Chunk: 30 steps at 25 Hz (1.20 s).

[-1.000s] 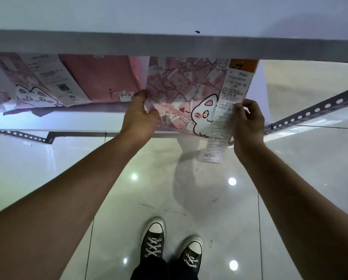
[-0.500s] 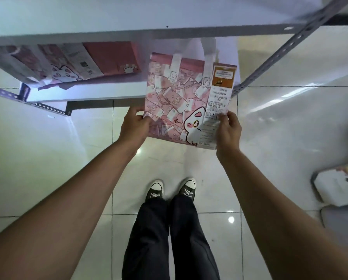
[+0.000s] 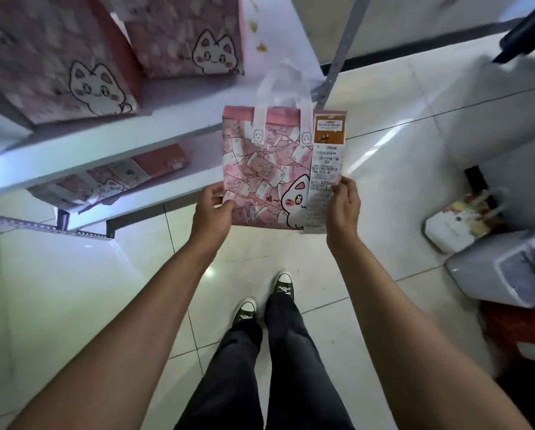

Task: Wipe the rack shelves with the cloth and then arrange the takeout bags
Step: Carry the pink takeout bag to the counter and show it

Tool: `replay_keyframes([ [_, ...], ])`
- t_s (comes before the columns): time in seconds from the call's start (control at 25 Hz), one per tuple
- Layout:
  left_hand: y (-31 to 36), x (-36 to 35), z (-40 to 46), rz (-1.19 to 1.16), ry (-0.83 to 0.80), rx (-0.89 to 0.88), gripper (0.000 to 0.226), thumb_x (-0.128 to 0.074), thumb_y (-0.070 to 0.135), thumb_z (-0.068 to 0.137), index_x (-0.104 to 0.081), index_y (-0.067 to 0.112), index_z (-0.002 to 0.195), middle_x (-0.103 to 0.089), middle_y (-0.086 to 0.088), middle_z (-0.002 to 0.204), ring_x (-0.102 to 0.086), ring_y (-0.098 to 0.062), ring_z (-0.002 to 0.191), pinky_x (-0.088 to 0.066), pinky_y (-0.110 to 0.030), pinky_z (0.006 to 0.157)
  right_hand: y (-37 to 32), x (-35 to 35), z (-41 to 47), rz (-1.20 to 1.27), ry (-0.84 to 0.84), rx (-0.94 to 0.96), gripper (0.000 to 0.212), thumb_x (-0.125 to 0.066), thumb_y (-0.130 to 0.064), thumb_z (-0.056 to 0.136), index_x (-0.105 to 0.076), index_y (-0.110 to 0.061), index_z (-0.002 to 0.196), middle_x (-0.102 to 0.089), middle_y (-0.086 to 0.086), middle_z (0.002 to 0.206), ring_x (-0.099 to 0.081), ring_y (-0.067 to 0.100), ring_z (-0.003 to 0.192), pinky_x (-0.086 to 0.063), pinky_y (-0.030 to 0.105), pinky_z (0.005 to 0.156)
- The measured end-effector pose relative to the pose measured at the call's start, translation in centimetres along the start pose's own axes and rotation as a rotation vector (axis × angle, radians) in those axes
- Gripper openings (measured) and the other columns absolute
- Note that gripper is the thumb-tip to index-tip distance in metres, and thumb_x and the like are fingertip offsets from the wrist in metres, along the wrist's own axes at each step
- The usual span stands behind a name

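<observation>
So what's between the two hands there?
In the head view, the pink cat-print takeout bag spans the gap: left hand pinches its lower left edge, right hand its right edge, over the receipt.

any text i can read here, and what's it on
Held bag: one printed character, "喵~", beside the cat.
Receipt on that bag: printed lines and numbers, too small and blurred to read.
Lower-shelf bags' slips: a code square and print, unreadable.
Upper-shelf bags: cat drawings, no legible words.
</observation>
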<state>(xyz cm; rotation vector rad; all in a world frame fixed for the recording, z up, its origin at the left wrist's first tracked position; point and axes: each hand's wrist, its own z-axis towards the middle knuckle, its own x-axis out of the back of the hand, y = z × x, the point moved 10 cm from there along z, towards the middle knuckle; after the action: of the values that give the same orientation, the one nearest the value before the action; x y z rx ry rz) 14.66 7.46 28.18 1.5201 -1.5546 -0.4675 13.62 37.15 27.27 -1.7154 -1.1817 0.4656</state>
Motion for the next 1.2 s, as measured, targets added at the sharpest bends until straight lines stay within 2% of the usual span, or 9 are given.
replay_keyframes([
  [0.12,4.5,-1.2,-3.7,-0.034,-0.091,-0.06,0.032,-0.063,0.017,0.093,-0.057,0.022,0.124,-0.068,-0.005,0.118,-0.069,-0.019,0.101,-0.057,-0.038,0.089,-4.3,5.1,-3.3,0.072,0.072,0.034,0.032,-0.032,-0.015,0.104,-0.062,-0.011,0.113,-0.068,0.003,0.103,-0.065,0.013,0.087,-0.051,0.02,0.064],
  [0.2,8.1,-2.5,-6.5,-0.056,-0.145,-0.13,0.032,-0.061,0.015,0.092,-0.058,0.023,0.123,-0.071,-0.005,0.112,-0.072,-0.01,0.089,-0.056,-0.028,0.077,-7.4,9.2,-5.5,0.127,0.14,0.072,0.032,-0.033,-0.016,0.105,-0.064,-0.016,0.11,-0.069,-0.005,0.095,-0.066,0.001,0.077,-0.05,0.013,0.055],
  [0.36,14.7,-6.6,-11.8,-0.088,-0.289,-0.243,0.029,-0.059,0.018,0.096,-0.057,0.023,0.125,-0.07,-0.003,0.109,-0.072,-0.014,0.089,-0.058,-0.031,0.075,-12.6,17.7,-8.8,0.233,0.284,0.158,0.028,-0.04,-0.018,0.105,-0.067,-0.024,0.108,-0.07,-0.01,0.094,-0.067,-0.003,0.075,-0.049,0.009,0.055],
  [0.48,19.2,-10.7,-15.5,-0.091,-0.38,-0.323,0.029,-0.059,0.018,0.098,-0.056,0.018,0.127,-0.068,-0.008,0.113,-0.07,-0.019,0.094,-0.059,-0.034,0.079,-15.3,23.9,-10.1,0.314,0.396,0.207,0.026,-0.044,-0.016,0.105,-0.066,-0.022,0.116,-0.07,-0.011,0.1,-0.067,0.004,0.088,-0.053,0.011,0.064],
  [0.64,25.0,-17.6,-19.7,-0.058,-0.481,-0.441,0.027,-0.059,0.021,0.099,-0.056,0.019,0.126,-0.067,-0.011,0.117,-0.069,-0.022,0.1,-0.056,-0.028,0.073,-17.8,31.9,-10.0,0.419,0.504,0.239,0.024,-0.045,-0.017,0.104,-0.065,-0.027,0.11,-0.07,-0.011,0.099,-0.067,0.003,0.087,-0.054,0.014,0.063],
  [0.76,29.1,-24.1,-22.9,-0.025,-0.547,-0.512,0.031,-0.061,0.029,0.098,-0.054,0.022,0.128,-0.065,-0.007,0.119,-0.068,-0.017,0.1,-0.057,-0.024,0.07,-19.7,38.3,-8.9,0.473,0.565,0.255,0.024,-0.044,-0.019,0.105,-0.066,-0.028,0.103,-0.072,-0.007,0.098,-0.069,0.003,0.083,-0.054,0.016,0.06],
  [0.88,33.0,-30.7,-26.7,-0.043,-0.633,-0.574,0.031,-0.062,0.034,0.098,-0.054,0.025,0.127,-0.063,-0.002,0.118,-0.066,-0.014,0.103,-0.055,-0.018,0.065,-22.0,44.7,-7.6,0.504,0.61,0.29,0.024,-0.044,-0.022,0.105,-0.066,-0.03,0.1,-0.074,-0.003,0.099,-0.071,0.009,0.084,-0.057,0.025,0.068],
  [1.08,38.7,-40.1,-32.2,-0.057,-0.739,-0.645,0.028,-0.063,0.04,0.096,-0.054,0.031,0.121,-0.064,0.002,0.114,-0.066,-0.013,0.101,-0.055,-0.024,0.074,-25.4,54.4,-5.6,0.561,0.684,0.339,0.025,-0.045,-0.025,0.105,-0.067,-0.021,0.115,-0.075,0.0,0.098,-0.074,0.012,0.083,-0.06,0.025,0.066],
  [1.2,42.1,-45.7,-34.2,-0.051,-0.797,-0.682,0.03,-0.063,0.038,0.096,-0.054,0.029,0.124,-0.063,0.004,0.113,-0.065,-0.008,0.1,-0.054,-0.02,0.072,-27.8,59.2,-3.9,0.537,0.744,0.4,0.021,-0.046,-0.028,0.104,-0.066,-0.03,0.108,-0.075,-0.004,0.094,-0.074,0.015,0.085,-0.061,0.028,0.069],
])
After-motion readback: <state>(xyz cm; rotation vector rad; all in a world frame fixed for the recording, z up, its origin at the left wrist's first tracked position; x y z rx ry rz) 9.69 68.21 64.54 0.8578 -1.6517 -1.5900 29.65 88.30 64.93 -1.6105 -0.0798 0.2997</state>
